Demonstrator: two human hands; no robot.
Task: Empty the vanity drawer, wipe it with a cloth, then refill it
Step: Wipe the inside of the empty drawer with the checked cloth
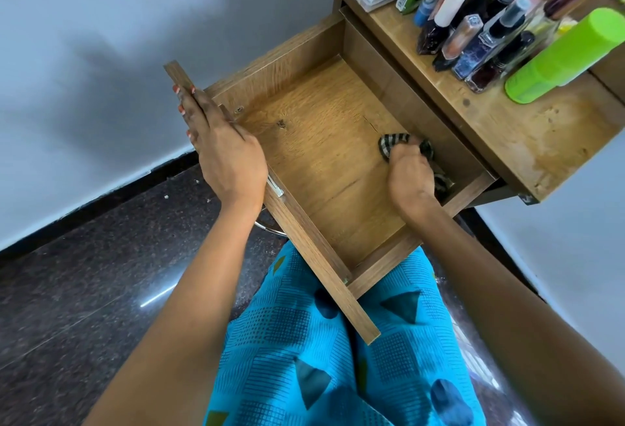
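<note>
Head view: I am pressing my right hand [411, 173], curled round the cloth [392, 142], on the drawer [304, 127] floor; my left hand [223, 151] is lying flat on its front. Emptying looks done, wiping underway; bottles [473, 36] beside it are awaiting refilling.
</note>
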